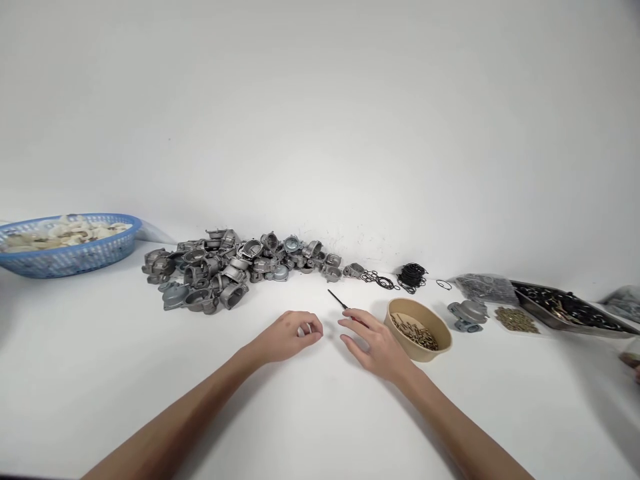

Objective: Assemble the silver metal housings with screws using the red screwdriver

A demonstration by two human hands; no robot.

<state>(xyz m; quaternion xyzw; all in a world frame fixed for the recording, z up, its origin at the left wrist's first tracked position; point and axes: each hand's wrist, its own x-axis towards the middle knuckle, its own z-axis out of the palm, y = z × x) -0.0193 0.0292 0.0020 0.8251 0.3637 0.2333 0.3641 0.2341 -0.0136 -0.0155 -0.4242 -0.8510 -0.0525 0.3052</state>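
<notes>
My left hand is above the middle of the white table, its fingers curled towards the thumb in a loose pinch. Whether anything small sits between those fingertips I cannot make out. To its right, my right hand has its fingers spread and holds nothing that shows. Just beyond its fingertips lies a screwdriver with a dark shaft; the hand partly covers its red handle. Right beside this hand stands a tan paper bowl containing brass-coloured screws.
Grey metal housings are heaped at back left, near a blue basket of whitish parts. Black rubber rings lie along the wall. Rightward are an assembled housing, small brass-coloured parts and a metal tray of black parts.
</notes>
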